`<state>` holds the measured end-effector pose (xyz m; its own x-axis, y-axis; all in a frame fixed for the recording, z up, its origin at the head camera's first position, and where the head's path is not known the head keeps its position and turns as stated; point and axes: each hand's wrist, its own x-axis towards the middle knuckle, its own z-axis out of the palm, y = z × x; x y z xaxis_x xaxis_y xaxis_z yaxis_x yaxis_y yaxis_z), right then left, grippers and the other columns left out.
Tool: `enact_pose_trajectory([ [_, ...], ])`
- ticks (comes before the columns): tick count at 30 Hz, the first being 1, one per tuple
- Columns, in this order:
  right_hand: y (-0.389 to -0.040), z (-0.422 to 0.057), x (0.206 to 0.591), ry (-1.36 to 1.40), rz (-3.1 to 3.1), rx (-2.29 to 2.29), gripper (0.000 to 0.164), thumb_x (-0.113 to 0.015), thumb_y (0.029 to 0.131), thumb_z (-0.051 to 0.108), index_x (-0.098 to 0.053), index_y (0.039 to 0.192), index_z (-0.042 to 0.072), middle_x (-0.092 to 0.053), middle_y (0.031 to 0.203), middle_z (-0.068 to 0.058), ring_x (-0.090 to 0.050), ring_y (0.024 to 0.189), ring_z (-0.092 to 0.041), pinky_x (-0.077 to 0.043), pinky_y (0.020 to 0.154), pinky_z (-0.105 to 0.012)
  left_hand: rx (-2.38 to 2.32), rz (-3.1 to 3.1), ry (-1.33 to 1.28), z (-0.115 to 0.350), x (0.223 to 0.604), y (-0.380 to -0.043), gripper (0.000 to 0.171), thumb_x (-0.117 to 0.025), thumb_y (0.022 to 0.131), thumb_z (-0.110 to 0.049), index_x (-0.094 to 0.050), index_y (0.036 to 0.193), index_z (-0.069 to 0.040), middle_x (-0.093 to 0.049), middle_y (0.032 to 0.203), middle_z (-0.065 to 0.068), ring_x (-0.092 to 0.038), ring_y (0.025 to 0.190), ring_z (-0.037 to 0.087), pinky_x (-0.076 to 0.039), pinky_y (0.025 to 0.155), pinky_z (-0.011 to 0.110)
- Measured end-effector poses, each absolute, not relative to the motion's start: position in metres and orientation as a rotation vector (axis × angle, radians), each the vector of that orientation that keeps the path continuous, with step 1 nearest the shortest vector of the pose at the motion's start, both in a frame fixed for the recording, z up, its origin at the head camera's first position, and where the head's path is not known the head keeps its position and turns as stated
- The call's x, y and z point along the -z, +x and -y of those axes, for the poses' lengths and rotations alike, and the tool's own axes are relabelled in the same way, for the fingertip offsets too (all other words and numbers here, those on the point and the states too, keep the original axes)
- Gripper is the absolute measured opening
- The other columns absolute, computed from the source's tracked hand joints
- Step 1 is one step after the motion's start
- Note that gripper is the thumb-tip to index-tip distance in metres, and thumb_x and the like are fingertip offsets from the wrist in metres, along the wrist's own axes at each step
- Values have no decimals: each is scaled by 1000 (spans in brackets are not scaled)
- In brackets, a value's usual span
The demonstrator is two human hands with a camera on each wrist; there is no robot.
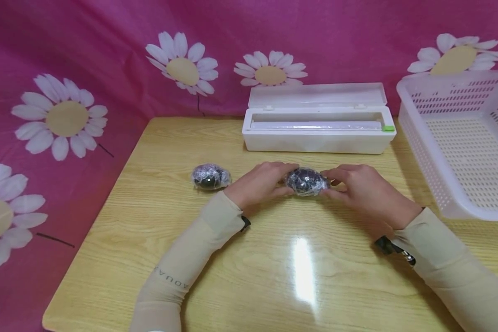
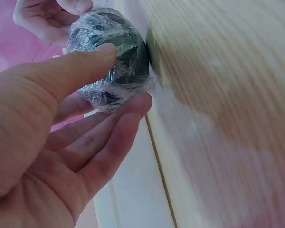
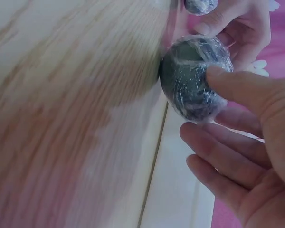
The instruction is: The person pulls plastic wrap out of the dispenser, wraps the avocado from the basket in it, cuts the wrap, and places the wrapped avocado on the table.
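Observation:
A dark oval fruit that looks like an avocado [image 1: 305,180], wrapped in crinkled cling film, lies on the table between both hands. My left hand [image 1: 262,182] pinches its left end, thumb on the near side and fingers on the far side. At the other end, my right hand [image 1: 363,188] pinches the film-covered fruit between thumb and fingers. Both wrist views show the wrapped avocado [image 2: 109,35] [image 3: 187,90] against the wood, dark green under the shiny film. A second wrapped avocado [image 1: 209,177] lies to the left, just beyond my left wrist.
Behind the hands stands a white cling film box [image 1: 315,142] with its lid raised and a film roll [image 1: 315,125] inside. A white perforated basket [image 1: 425,166] is at the right. The wooden table [image 1: 149,161] meets a pink flowered cloth [image 1: 224,27] at the back and left.

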<state>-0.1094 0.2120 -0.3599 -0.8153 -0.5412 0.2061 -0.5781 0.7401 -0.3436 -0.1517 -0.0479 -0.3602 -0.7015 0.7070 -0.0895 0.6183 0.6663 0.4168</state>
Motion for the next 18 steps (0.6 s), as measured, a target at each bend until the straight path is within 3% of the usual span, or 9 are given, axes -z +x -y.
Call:
enact_pose_trajectory([
  [4, -110, -212, 362, 909, 2838, -616, 40, -80, 91, 20, -72, 123, -1, -78, 109, -20, -78, 93, -30, -63, 78, -47, -543, -2638, 1044, 48, 363, -152, 68, -74, 97, -23, -44, 156, -9, -61, 148, 9, -63, 131, 21, -49, 114, 33],
  [8, -113, -214, 363, 922, 2822, -580, 39, -79, 91, 19, -72, 124, -2, -78, 109, -19, -77, 92, -30, -62, 78, -46, -549, -2670, 1091, 48, 367, -153, 65, -73, 96, -12, -45, 155, -9, -65, 140, 10, -68, 118, 22, -54, 107, 33],
  [12, -114, -217, 364, 937, 2846, -570, 43, -80, 90, 18, -70, 128, -1, -77, 110, -18, -76, 93, -29, -62, 79, -46, -531, -2719, 1135, 47, 370, -156, 56, -70, 98, -13, -51, 150, -9, -68, 135, 9, -71, 110, 21, -56, 104, 33],
  [18, -113, -217, 362, 941, 2890, -572, 46, -78, 90, 7, -68, 134, 3, -75, 118, -17, -74, 104, -30, -61, 90, -49, -467, -2761, 1171, 45, 369, -159, 39, -70, 99, -14, -63, 136, -8, -72, 132, 8, -71, 119, 21, -55, 106, 32],
])
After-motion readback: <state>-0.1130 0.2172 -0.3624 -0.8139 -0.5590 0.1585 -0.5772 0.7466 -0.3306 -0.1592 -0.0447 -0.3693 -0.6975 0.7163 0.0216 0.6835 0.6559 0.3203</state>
